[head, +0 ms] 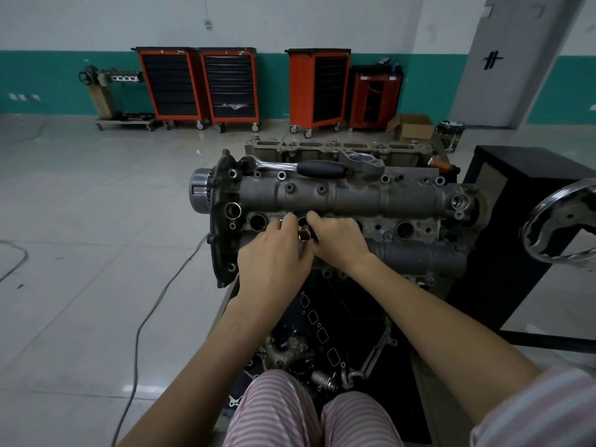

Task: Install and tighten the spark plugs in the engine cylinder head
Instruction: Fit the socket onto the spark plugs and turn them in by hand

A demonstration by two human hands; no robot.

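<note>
The grey engine cylinder head [354,196] lies lengthwise in front of me, with a row of round spark plug holes along its near side. One open hole [257,221] is at the left, another [404,230] at the right. Both hands meet over the second hole from the left. My left hand [274,256] and my right hand [338,238] grip a shiny metal socket [304,235] that stands in that hole. No spark plug is visible; the hands cover that hole. A ratchet wrench [309,167] with a black handle rests on the far top edge of the head.
A second bare cylinder head [322,146] lies behind. A chrome handwheel [561,224] and a black stand [516,221] are at the right. Loose engine parts and gaskets [322,333] lie in a tray below. Orange tool cabinets [200,85] line the far wall. A cable [138,333] runs across the floor.
</note>
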